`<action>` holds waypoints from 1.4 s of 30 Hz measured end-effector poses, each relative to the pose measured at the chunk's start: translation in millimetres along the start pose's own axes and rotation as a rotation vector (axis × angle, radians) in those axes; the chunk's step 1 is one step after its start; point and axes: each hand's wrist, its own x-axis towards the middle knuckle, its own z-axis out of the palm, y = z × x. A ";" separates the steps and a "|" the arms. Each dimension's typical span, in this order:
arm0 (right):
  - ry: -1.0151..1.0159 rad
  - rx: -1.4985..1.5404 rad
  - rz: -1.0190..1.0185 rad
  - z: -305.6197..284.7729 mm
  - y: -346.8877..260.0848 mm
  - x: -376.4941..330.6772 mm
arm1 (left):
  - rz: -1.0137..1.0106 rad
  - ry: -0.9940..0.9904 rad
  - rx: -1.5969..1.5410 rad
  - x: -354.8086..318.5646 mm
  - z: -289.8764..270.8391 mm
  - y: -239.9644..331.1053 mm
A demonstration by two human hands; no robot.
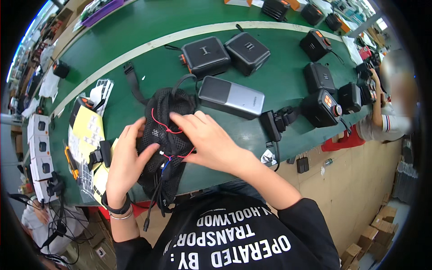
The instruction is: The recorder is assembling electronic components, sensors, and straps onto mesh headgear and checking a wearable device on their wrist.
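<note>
A black mesh pouch point(164, 101) lies bunched at the table's near edge, partly hidden by my hands. My left hand point(123, 157) wraps round its left side, with the thumb across the mesh. My right hand point(209, 141) grips its right side, the thumb and fingers closed on the fabric. Thin red wire point(157, 119) loops over the mesh between the hands, and a short blue wire point(167, 167) shows lower down. From the pouch a strap with a black buckle point(129, 68) reaches away to the far left. A black cable point(146, 220) hangs down over the near edge.
A grey power bank point(231, 96) lies right of the pouch, with two black cases point(205, 56) behind it. Black speaker-like boxes point(320, 108) stand at right, near a co-worker's arm point(377, 85). Yellow sheets point(87, 128) and an orange cutter point(70, 162) lie at left.
</note>
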 end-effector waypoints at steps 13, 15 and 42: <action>0.255 -0.058 -0.008 27.5 -37.3 -47.0 | -0.097 0.388 -0.334 -5.0 1.4 20.5; 0.253 -0.072 0.008 28.2 -37.0 -47.4 | 0.067 0.320 -0.149 7.4 -2.5 45.8; 0.362 -0.139 0.218 -108.3 23.9 -23.1 | -0.036 0.180 0.187 0.4 8.0 40.5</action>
